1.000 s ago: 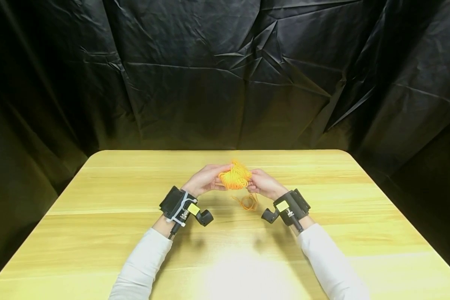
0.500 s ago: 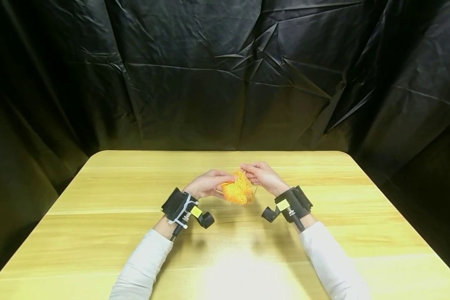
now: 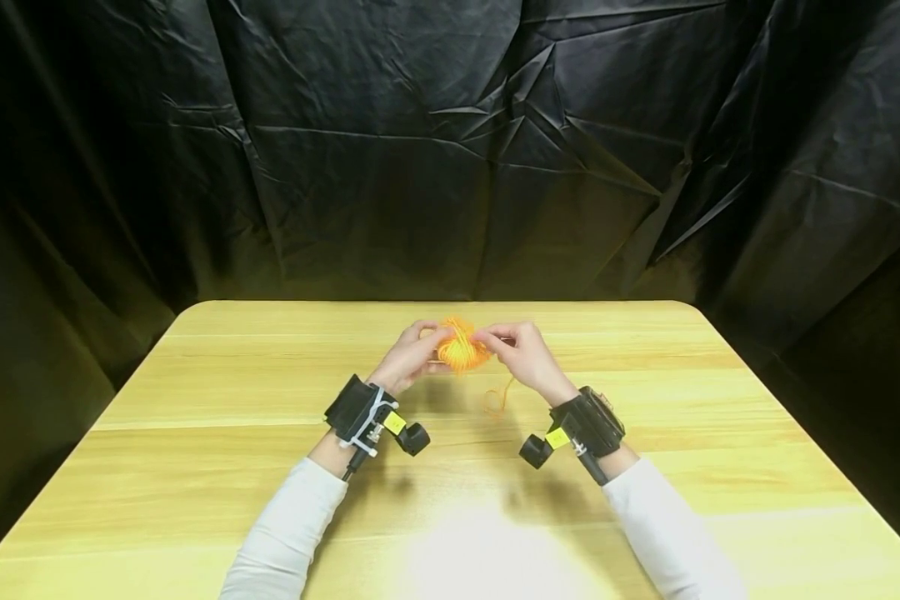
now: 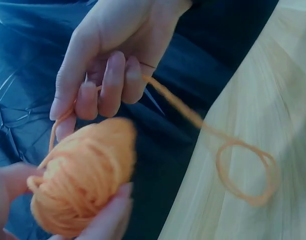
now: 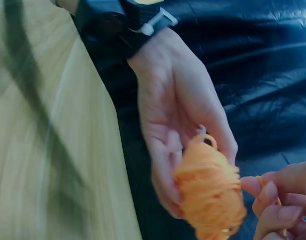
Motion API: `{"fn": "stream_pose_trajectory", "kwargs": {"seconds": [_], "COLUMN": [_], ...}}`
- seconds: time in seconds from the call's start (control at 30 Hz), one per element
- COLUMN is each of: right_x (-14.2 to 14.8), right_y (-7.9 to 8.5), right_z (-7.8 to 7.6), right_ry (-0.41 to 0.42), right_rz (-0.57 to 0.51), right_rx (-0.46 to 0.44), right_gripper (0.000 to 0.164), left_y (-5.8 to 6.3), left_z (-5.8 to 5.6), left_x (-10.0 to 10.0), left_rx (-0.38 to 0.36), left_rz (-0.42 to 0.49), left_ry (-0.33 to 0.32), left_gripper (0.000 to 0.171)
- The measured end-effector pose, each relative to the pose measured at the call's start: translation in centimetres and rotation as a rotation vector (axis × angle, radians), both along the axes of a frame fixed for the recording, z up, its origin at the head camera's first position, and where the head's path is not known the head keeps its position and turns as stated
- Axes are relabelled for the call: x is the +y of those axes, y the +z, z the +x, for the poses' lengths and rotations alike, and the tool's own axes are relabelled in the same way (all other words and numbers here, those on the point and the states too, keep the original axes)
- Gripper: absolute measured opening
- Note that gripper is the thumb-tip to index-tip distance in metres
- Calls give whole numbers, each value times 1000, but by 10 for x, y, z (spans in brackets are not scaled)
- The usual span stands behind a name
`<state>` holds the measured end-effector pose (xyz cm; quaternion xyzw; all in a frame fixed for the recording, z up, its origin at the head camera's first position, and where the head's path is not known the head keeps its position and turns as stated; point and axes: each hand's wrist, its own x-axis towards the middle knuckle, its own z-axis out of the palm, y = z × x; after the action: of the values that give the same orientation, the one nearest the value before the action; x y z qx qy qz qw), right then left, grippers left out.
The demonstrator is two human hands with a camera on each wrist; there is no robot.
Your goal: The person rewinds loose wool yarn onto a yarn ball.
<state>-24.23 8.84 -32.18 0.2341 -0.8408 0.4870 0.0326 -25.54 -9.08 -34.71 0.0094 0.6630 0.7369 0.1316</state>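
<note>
An orange ball of yarn (image 3: 462, 348) is held above the table between my two hands. My left hand (image 3: 411, 354) grips it from the left, thumb on one side and fingers on the other. Close against its right side, my right hand (image 3: 525, 354) pinches the yarn strand (image 4: 53, 135) between thumb and forefinger, its other fingers curled over the strand. From under those fingers the loose tail (image 4: 180, 106) runs down and ends in a loop. In the right wrist view the ball (image 5: 208, 187) hides part of the left fingers.
The wooden table (image 3: 232, 433) lies beneath both forearms, with a bright glare near its front. A black sheet (image 3: 375, 208) hangs behind its far edge. Each wrist wears a black strap (image 3: 360, 412) with a small camera.
The ball dipped toward me and right, then rose back left and turned in my left hand. My right hand lifted, then closed in on the ball's side with the strand; the tail hangs below again.
</note>
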Motion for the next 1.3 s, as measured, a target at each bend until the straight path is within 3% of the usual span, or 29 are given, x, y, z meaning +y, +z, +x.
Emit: {"fn": "stream_pose_trajectory", "kwargs": {"seconds": [0.13, 0.27, 0.4, 0.5, 0.67, 0.77, 0.93, 1.07, 1.13, 1.3], "right_x": [0, 2, 5, 5, 7, 9, 14, 17, 17, 15], "right_y": [-1, -6, -15, -23, -39, -49, -62, -63, -60, -50], "right_z": [5, 5, 6, 5, -2, -9, -20, -25, -26, -28], "right_ry": [29, 79, 150, 199, 264, 314, 309, 267, 258, 256], "right_rz": [-75, -145, -141, -103, -19, -32, -150, -237, -272, -321], "right_rx": [-56, -158, -230, -238, -225, -284, -476, -560, -577, -598], "right_gripper": [24, 25, 26, 27, 28, 32, 35, 22, 16, 22], "left_y": [3, 6, 8, 10, 11, 11, 9, 5, 3, 1], "left_z": [-1, -2, -2, -2, -2, -2, 1, 1, 1, 2], "left_x": [0, 0, 0, 0, -1, -3, -5, -4, -3, -2], "left_rx": [37, 66, 83, 78, 47, 22, -41, -73, -89, -118], "left_rz": [100, 140, 221, 297, 360, 365, 207, 43, 5, 6], "left_ry": [71, 127, 181, 182, 81, 27, -68, -178, -221, -311], "left_gripper": [40, 38, 30, 23, 35, 41, 42, 43, 43, 42]}}
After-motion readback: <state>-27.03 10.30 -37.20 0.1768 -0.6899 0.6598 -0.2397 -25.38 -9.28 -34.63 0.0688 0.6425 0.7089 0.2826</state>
